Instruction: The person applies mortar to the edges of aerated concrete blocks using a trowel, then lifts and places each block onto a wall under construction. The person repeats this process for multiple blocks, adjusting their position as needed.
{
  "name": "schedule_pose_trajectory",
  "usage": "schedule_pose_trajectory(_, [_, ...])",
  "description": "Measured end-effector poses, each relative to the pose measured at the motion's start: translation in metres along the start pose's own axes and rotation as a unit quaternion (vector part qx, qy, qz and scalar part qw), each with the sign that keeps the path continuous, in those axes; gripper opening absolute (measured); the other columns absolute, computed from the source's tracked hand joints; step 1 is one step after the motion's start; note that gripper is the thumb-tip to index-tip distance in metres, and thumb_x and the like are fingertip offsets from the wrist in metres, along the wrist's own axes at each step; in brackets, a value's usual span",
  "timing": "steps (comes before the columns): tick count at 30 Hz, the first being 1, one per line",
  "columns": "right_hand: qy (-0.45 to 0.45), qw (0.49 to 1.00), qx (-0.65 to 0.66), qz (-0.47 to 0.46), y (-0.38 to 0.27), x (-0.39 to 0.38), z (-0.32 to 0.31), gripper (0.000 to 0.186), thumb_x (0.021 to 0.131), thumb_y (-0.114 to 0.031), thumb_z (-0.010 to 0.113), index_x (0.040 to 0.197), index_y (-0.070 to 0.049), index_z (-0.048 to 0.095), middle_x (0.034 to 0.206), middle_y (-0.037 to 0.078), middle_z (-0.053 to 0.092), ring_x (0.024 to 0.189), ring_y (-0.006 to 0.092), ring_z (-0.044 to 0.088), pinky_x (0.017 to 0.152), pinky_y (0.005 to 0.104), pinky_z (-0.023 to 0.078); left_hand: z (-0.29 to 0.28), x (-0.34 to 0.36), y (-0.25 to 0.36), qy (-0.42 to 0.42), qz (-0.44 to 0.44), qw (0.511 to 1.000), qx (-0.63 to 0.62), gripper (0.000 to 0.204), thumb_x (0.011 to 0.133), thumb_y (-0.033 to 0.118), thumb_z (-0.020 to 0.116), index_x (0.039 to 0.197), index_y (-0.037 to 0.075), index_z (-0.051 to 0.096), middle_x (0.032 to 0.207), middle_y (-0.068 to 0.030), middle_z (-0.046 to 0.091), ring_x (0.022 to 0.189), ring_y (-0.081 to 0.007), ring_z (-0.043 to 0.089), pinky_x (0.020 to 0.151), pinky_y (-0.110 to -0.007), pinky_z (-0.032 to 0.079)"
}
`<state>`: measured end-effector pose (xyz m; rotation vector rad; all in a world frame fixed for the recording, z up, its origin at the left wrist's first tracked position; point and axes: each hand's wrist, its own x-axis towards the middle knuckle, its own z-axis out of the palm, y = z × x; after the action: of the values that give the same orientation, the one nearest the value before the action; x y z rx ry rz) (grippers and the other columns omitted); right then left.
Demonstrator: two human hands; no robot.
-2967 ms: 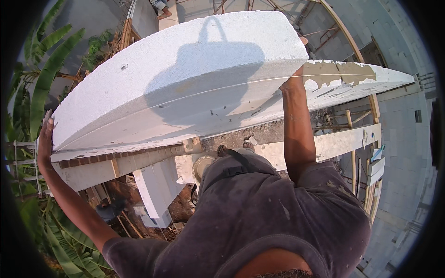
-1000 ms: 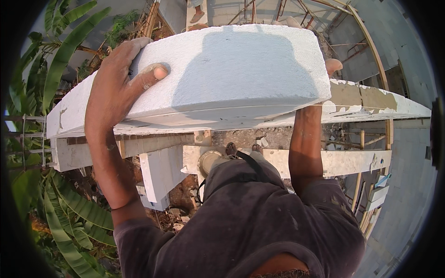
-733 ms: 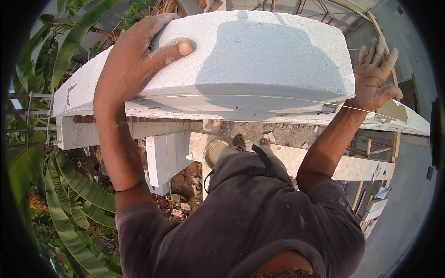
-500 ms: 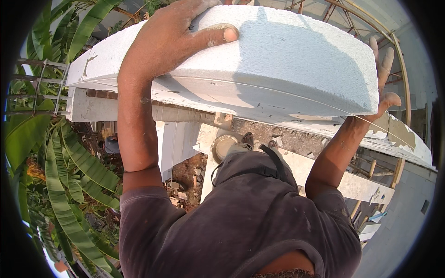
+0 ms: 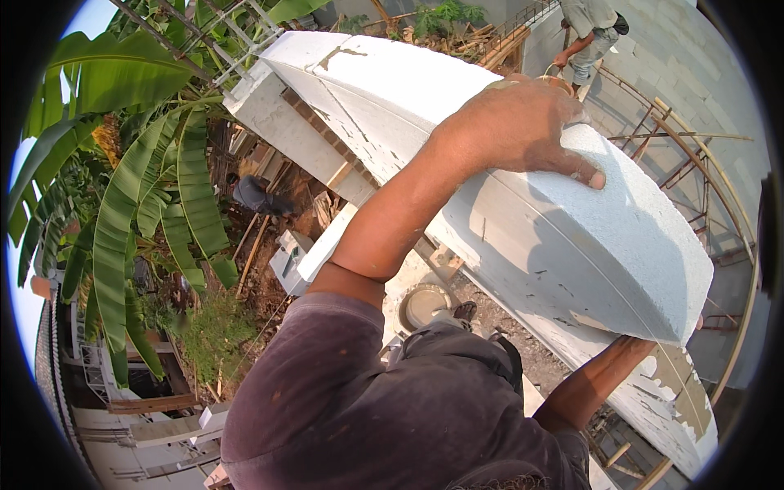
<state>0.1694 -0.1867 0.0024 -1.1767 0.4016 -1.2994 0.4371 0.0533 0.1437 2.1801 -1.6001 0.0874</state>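
A long white lightweight concrete block (image 5: 629,216) sits at the near right end of the raised wall's top course, with shadow over part of it. My left hand (image 5: 523,122) clasps it from above, thumb on the top face and fingers over the far side, their tips partly hidden. At the block's right end, my right hand (image 5: 639,347) presses from below and behind the corner. Most of its fingers are out of sight behind the block. Below runs the white wall face (image 5: 523,269), where grey mortar (image 5: 682,384) shows near the right end. A thin string stretches along the wall.
A round bucket (image 5: 425,306) stands by my feet on the platform. Another person (image 5: 592,37) works beyond the wall, and a second person (image 5: 261,194) is down at the left. Bamboo poles (image 5: 710,180) rise at right; banana leaves (image 5: 122,229) fill the left.
My view has turned, so the wall now slants down to the right. The left hand appears nearer the block's right end. The right hand's fingers, visible before, are now mostly hidden.
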Motion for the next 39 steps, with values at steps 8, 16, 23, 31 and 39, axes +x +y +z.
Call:
schedule_pose_trajectory(8, [0.017, 0.998, 0.024, -0.056, -0.005, -0.008, 0.012, 0.102, 0.082, -0.083, 0.038, 0.155, -0.015, 0.019, 0.156, 0.018, 0.028, 0.14, 0.0345, 0.034, 0.112, 0.0526, 0.036, 0.012, 0.013, -0.001, -0.016, -0.027, 0.999, -0.018, 0.091, 0.063, 0.067, 0.077, 0.121, -0.001, 0.065, 0.109, -0.0201, 0.068, 0.098, -0.034, 0.067, 0.089, -0.04, 0.051])
schedule_pose_trajectory(16, [-0.01, 0.999, 0.032, -0.023, 0.021, -0.016, -0.002, 0.082, 0.087, -0.066, 0.044, 0.145, -0.009, 0.029, 0.144, 0.017, 0.038, 0.129, 0.0312, 0.043, 0.105, 0.0487, 0.041, 0.01, 0.017, 0.016, -0.017, -0.054, 0.993, -0.1, 0.083, 0.065, 0.06, 0.08, 0.12, -0.001, 0.066, 0.111, -0.0205, 0.068, 0.1, -0.0299, 0.067, 0.09, -0.039, 0.05])
schedule_pose_trajectory(23, [-0.005, 0.999, -0.017, -0.027, 0.037, -0.025, -0.018, 0.065, 0.091, -0.051, 0.049, 0.136, -0.004, 0.038, 0.134, 0.016, 0.047, 0.119, 0.0283, 0.05, 0.098, 0.0453, 0.045, 0.013, 0.016, 0.006, -0.012, -0.033, 0.996, -0.086, 0.084, 0.066, 0.063, 0.078, 0.119, 0.0, 0.067, 0.109, -0.0208, 0.068, 0.096, -0.0286, 0.068, 0.086, -0.039, 0.052])
schedule_pose_trajectory(31, [0.004, 0.978, -0.202, -0.049, 0.074, -0.06, -0.094, 0.046, 0.096, -0.033, 0.055, 0.126, 0.001, 0.049, 0.122, 0.015, 0.057, 0.107, 0.025, 0.058, 0.091, 0.0414, 0.049, 0.0, 0.011, -0.033, 0.092, -0.017, 0.996, -0.006, 0.088, 0.068, 0.078, 0.067, 0.122, 0.008, 0.068, 0.112, -0.019, 0.069, 0.101, -0.0317, 0.067, 0.092, -0.041, 0.051])
schedule_pose_trajectory(39, [-0.064, 0.974, -0.218, 0.009, 0.083, -0.084, -0.104, 0.058, 0.096, -0.047, 0.046, 0.132, -0.002, 0.045, 0.126, 0.018, 0.053, 0.118, 0.0314, 0.052, 0.092, 0.0463, 0.05, -0.102, -0.034, -0.258, 0.044, -0.237, 0.954, 0.178, 0.083, 0.086, 0.076, 0.046, 0.133, 0.008, 0.059, 0.13, -0.0208, 0.06, 0.12, -0.0337, 0.058, 0.105, -0.042, 0.043])
